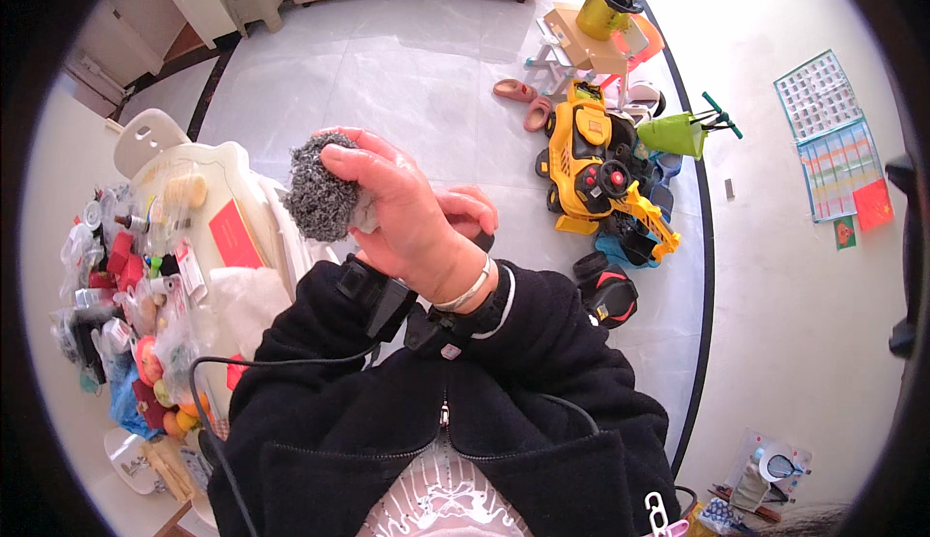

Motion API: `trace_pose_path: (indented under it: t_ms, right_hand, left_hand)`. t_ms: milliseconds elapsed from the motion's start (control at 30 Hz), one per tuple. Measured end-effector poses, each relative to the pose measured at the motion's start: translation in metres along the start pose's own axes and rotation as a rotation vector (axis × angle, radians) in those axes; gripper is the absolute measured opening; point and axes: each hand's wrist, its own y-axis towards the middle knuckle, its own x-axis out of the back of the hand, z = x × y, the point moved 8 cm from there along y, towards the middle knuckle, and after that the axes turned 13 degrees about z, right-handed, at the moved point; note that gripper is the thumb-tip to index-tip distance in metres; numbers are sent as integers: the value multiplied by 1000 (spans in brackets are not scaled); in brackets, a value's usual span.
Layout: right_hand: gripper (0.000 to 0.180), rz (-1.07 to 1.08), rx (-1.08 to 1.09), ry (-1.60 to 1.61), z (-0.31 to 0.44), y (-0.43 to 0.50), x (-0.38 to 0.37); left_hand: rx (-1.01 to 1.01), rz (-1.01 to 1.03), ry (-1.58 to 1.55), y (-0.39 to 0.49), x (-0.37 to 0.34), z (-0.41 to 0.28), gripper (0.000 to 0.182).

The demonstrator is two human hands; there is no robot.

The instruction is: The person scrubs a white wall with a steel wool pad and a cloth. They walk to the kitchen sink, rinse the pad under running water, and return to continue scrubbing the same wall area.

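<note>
In front of my chest, my forearms cross. My right hand (407, 210) grips a fuzzy dark-grey scrubber (320, 188), with the thumb and fingers pressed around its right side. A small whitish piece (365, 214) shows under the fingers, partly covered by the palm. My left hand (468, 206) is mostly hidden behind the right one. Only its curled fingers show, and whether they hold anything cannot be made out. A bracelet (468, 288) circles my right wrist, and a black device (378, 301) is strapped at the left wrist.
To the left, a cream table (218, 166) bears fruit, plastic bags, a red booklet (236, 232) and a white cloth (251, 301). A yellow ride-on toy excavator (585, 152), pink slippers (516, 90) and a yellow bin (603, 18) stand right. A black cable (290, 361) runs across my left sleeve.
</note>
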Motion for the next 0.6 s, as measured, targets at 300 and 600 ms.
trace_pose_path:
  t_ms: [300,600]
  right_hand:
    - [29,268,-229,286,33,75,34]
    - [37,347,-283,562,128,124,80]
  left_hand:
    - [170,-190,-365,48,77,58,10]
    - [117,-189,-358,146,134,77,14]
